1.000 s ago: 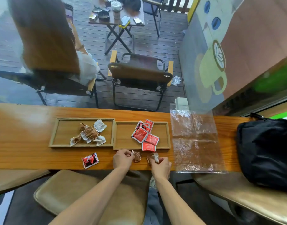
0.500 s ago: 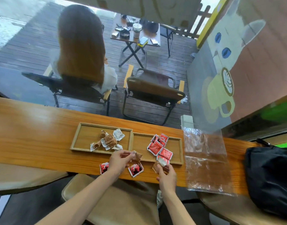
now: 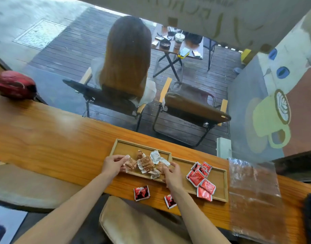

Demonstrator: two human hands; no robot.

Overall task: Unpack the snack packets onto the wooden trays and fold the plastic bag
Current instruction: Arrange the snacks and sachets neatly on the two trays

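Two shallow rectangular wooden trays sat end to end on the long wooden counter (image 3: pixel 45 138). We found the left wooden tray (image 3: pixel 123 147) holding a heap of brown-and-white crinkled snack packets (image 3: pixel 147 162), and the right wooden tray (image 3: pixel 219 175) holding a cluster of red square snack packets (image 3: pixel 200 178).

Our left hand (image 3: pixel 114 164) pinched one brown packet (image 3: pixel 131 163) between thumb and fingertips over the near part of the left tray. Our right hand (image 3: pixel 171 174) rested fingers-down on another brown packet (image 3: pixel 160 167) near the divide between the trays; whether it gripped or merely pressed we could not tell.

Two loose red packets (image 3: pixel 141 193) lay on the counter near its front edge, outside both trays. The clear flat plastic bag (image 3: pixel 253 196) lay unfolded to the right of the trays.

Risks noted, in our judgement: a forearm sweep could knock the loose red packets off the front edge; releasing the right-hand packet on the tray rim could let it slide out; the light bag, overhanging the edge, could slip off.
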